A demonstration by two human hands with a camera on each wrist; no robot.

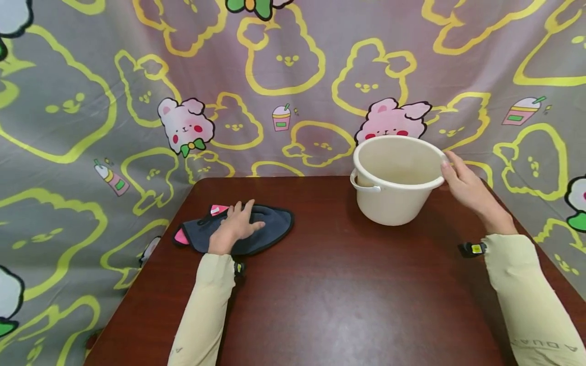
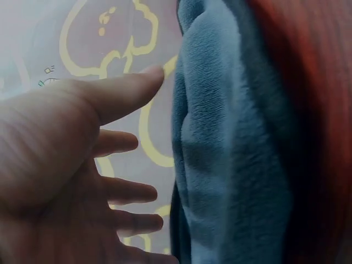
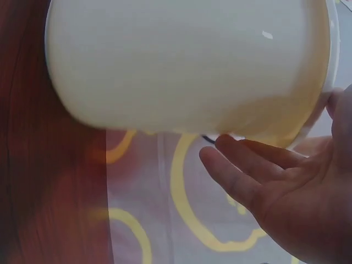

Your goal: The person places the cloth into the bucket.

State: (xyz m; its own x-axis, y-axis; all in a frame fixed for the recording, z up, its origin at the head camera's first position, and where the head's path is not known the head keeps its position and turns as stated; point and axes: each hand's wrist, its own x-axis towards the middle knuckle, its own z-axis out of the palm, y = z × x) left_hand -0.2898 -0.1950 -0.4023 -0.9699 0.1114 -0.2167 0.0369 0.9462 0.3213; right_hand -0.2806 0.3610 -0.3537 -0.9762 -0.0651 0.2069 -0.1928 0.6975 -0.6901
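A cream plastic bucket (image 1: 389, 203) with a white handle (image 1: 364, 187) stands at the back right of the table. At its right rim is my right hand (image 1: 471, 188), with the thumb over the rim and the fingers (image 3: 247, 165) along the outer wall. A blue-grey, fleecy cloth (image 1: 270, 229) with black edging and pink parts lies folded at the left. Just above it my left hand (image 1: 235, 226) is spread, palm down, holding nothing. In the left wrist view a gap shows between the thumb and the cloth (image 2: 214, 121).
The brown wooden table (image 1: 329, 295) reaches back to a patterned curtain (image 1: 293, 117) that hangs behind it and on both sides. A small black strap device (image 1: 473, 248) sits at the right wrist, another (image 1: 239, 268) at the left.
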